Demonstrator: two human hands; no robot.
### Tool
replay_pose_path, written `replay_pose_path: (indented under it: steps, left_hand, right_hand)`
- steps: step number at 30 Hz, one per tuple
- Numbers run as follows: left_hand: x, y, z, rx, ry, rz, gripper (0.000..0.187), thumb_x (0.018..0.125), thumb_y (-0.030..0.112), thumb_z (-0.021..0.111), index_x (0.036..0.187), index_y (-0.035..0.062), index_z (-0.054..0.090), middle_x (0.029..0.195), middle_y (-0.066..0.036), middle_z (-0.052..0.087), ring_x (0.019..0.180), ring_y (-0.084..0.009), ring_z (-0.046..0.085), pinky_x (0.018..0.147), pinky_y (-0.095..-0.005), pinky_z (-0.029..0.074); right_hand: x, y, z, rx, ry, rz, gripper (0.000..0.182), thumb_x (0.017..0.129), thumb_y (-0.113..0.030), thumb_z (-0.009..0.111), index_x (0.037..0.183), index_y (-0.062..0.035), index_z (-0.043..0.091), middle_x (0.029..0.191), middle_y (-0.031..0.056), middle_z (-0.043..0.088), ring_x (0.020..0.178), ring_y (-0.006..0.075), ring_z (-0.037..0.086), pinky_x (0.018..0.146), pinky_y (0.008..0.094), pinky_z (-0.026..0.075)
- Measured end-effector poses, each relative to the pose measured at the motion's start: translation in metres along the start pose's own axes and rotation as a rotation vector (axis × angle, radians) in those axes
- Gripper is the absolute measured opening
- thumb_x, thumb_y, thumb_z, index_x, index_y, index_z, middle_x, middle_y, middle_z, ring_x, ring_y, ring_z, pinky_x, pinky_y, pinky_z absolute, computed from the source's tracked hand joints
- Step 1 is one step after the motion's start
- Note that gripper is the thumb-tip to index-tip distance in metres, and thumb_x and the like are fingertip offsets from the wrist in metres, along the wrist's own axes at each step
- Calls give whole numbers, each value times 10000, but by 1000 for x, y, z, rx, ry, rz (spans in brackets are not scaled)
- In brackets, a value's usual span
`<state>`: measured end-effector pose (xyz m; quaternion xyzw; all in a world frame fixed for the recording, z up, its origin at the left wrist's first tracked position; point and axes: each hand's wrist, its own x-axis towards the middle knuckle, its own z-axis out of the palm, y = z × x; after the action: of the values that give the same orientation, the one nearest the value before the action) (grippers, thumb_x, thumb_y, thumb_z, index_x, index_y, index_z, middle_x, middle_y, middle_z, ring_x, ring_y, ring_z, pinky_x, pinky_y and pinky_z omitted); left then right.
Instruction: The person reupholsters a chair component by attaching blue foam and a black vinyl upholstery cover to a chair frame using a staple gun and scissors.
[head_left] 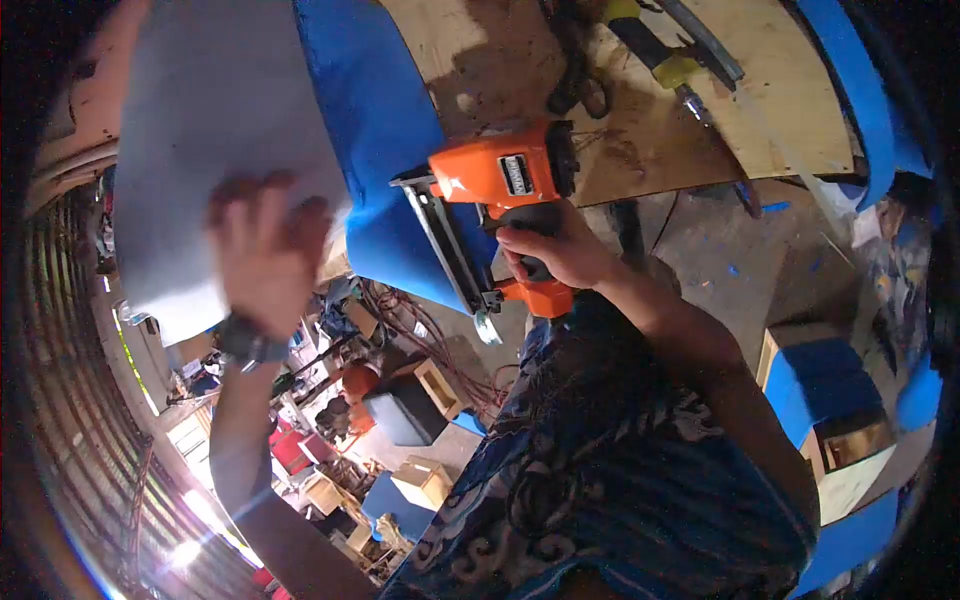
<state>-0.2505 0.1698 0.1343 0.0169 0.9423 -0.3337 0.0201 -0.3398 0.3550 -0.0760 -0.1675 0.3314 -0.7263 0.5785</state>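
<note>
Head view: left hand (265, 248) splayed, right hand (562, 250) gripping orange tool (500, 168)

Looked like an upholstery workshop. Had a stained plywood worktop (640, 150) bearing a yellow-and-black screwdriver (655, 50), with an orange staple gun (505, 175) above blue sheet material (375, 120). Showed a partly blue-clad wooden box frame (850, 450) at right, and at left, on a cluttered concrete floor (700, 240), tangled hoses (440, 345). Ended at far left in a corrugated wall (85, 350).
</note>
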Motion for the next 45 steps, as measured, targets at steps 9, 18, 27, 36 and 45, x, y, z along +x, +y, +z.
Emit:
replay_pose_path:
  steps: [9, 18, 27, 36, 45]
  left_hand:
    - [-86, -191, 19, -309, 67, -744, 212, 734, 205, 639, 913, 94, 621, 1075, -67, 529, 1040, -255, 463, 892, -402, 351]
    - [-100, -192, 33, -393, 10, -818, 214, 749, 198, 617, 932, 89, 615, 1071, -70, 535, 1013, -253, 477, 880, -398, 363]
    - [-102, -196, 32, -397, 8, -833, 217, 765, 191, 594, 952, 83, 609, 1066, -74, 540, 987, -251, 491, 868, -394, 375]
    - [-103, -197, 33, -399, 0, -841, 222, 780, 185, 572, 972, 78, 603, 1062, -77, 545, 960, -250, 505, 857, -390, 387]
    - [-105, -194, 34, -405, -1, -867, 227, 796, 178, 550, 991, 72, 597, 1057, -81, 550, 933, -248, 518, 845, -386, 399]
  right_hand:
    - [28, -3, -1, -179, -199, 133, 114, 840, -120, 546, 809, -23, 496, 571, 27, 505, 493, 110, 508, 480, 260, 415]
    - [23, -23, 7, -100, -114, 170, 99, 831, -125, 558, 816, -35, 518, 569, 13, 524, 506, 103, 510, 498, 266, 420]
    - [21, -10, 2, 132, -81, 163, 137, 823, -96, 551, 929, -27, 496, 567, 24, 512, 502, 105, 507, 493, 264, 419]
    - [21, -18, 8, -18, -12, 163, 76, 820, -81, 559, 843, -36, 503, 579, 23, 504, 495, 109, 502, 481, 267, 409]
    - [24, -14, 11, -102, -57, 174, 115, 837, -145, 556, 778, -52, 522, 572, 7, 516, 503, 88, 493, 500, 260, 415]
